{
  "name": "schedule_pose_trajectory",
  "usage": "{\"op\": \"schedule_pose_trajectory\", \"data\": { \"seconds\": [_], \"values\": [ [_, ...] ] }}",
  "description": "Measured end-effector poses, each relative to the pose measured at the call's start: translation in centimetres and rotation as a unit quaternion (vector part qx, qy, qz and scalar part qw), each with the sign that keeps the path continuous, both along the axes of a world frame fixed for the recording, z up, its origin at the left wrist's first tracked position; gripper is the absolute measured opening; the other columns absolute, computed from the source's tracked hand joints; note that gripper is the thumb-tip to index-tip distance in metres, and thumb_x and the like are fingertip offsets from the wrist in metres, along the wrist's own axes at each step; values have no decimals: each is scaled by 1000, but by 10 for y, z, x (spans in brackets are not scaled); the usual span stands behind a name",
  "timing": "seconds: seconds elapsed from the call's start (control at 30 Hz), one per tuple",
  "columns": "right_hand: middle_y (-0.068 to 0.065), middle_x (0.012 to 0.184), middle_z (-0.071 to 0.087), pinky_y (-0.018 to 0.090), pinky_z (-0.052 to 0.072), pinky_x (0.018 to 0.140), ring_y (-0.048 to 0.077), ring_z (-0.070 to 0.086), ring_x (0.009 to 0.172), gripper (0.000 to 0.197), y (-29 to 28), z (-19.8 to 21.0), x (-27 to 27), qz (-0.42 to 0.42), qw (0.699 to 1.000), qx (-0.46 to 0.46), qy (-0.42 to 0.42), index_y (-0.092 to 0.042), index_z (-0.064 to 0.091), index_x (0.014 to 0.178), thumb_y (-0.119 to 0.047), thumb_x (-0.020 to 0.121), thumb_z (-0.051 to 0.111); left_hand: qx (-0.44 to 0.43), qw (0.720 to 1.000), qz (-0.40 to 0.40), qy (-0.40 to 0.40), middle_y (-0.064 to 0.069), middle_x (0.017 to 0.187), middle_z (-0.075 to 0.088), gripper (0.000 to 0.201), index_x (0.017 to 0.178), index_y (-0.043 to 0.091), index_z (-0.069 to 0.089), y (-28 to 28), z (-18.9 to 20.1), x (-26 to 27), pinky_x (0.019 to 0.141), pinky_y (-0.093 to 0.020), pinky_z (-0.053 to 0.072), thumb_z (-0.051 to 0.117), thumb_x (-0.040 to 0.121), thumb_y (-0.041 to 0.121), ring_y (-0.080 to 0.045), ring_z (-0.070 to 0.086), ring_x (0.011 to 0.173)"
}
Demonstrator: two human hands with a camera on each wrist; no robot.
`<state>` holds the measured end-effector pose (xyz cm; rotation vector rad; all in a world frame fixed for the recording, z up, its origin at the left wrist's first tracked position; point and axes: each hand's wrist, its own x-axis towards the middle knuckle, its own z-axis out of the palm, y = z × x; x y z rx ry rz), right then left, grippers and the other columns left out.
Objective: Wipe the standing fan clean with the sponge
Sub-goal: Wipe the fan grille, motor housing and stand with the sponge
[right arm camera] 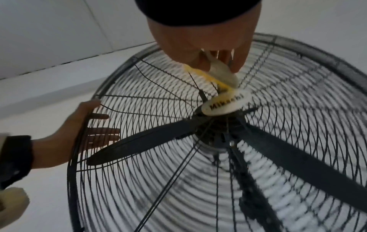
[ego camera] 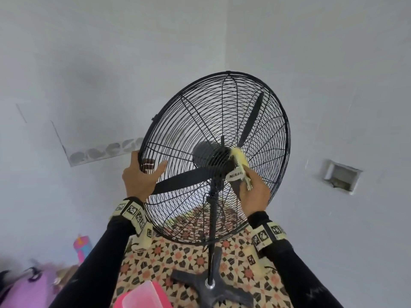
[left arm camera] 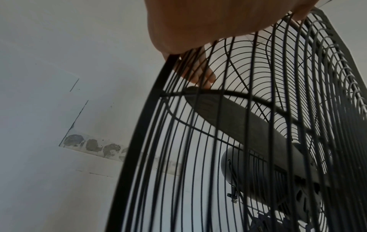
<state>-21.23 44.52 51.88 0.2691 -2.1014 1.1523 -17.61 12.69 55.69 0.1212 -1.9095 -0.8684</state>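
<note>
Fingers (right arm camera: 241, 60) of right hand (ego camera: 254, 196) pinching sponge (ego camera: 240, 158) against fan (ego camera: 210, 157) grille (beside the badge (ego camera: 235, 175)); left hand (ego camera: 139, 177) clasping rim (ego camera: 153, 118), fingers straight.

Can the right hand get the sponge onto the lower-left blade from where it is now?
Probably not. The right hand holds the sponge against the outside of the wire guard near the centre badge, and the blade sits behind those closely spaced wires. No opening shows.

Black long sleeves (ego camera: 104, 252); cream wristbands (ego camera: 142, 225), black-white square markers (ego camera: 132, 210).
</note>
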Motion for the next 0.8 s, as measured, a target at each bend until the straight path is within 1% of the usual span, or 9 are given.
{"op": "schedule_pose_trajectory", "data": {
  "seconds": [0.13,0.23,0.3,0.4,0.47,0.53,0.67,0.73,0.8],
  "values": [
    [3,101,76,36,62,70,5,61,63,43,-4,-13,2,73,994,71,-29,-20,68,129,-2,89,67,3,1000,2,-4,9,90,71,58,118,25,55,1,2,-1,77,-25,51,75,82,66,-12,68,77],
    [-4,82,71,13,48,53,1,52,52,39,6,-8,2,45,997,65,-15,-15,69,128,-4,91,68,8,1000,10,-1,10,89,71,57,119,26,55,0,2,-1,79,-30,52,74,82,66,-13,68,77],
    [1,96,73,5,42,63,4,58,64,39,5,-2,3,-5,1000,16,6,-12,68,129,-3,91,69,3,1000,0,5,10,89,72,61,120,26,56,1,0,1,78,-29,53,71,80,69,-12,69,76],
    [6,117,73,22,51,88,8,68,91,47,-3,-5,4,47,994,97,-5,-17,67,131,1,88,69,-7,1000,-8,7,10,92,72,66,123,24,56,3,1,-1,77,-30,55,67,80,73,-12,70,78],
    [2,99,77,6,50,69,-6,61,62,42,-1,0,3,84,986,142,-40,-20,67,130,-3,92,66,-5,1000,6,2,11,92,70,68,123,23,55,2,3,-1,77,-31,56,65,80,74,-12,68,77],
    [-5,87,75,5,37,48,-3,47,43,37,2,12,-1,64,988,139,-30,-21,66,131,-10,95,65,1,1000,20,0,11,90,69,68,121,23,54,0,3,-1,77,-31,55,64,79,76,-13,67,76],
    [-2,106,72,11,49,69,-4,57,70,43,-15,27,4,45,997,55,33,-20,66,132,-4,93,66,-10,1000,-2,9,9,92,71,73,127,23,54,6,1,3,75,-22,50,65,79,75,-10,67,76],
    [3,98,77,1,41,55,-7,48,47,44,-22,21,7,74,990,121,20,-23,67,130,-4,91,68,-4,1000,0,6,10,92,70,72,126,23,54,9,5,4,73,-20,49,64,79,75,-10,65,75],
    [2,88,78,4,38,45,0,45,39,42,-17,19,8,106,980,169,-19,-26,66,130,-8,92,67,5,1000,7,4,9,91,69,72,124,22,54,7,7,5,75,-26,51,63,78,76,-12,65,74]
  ]
}}
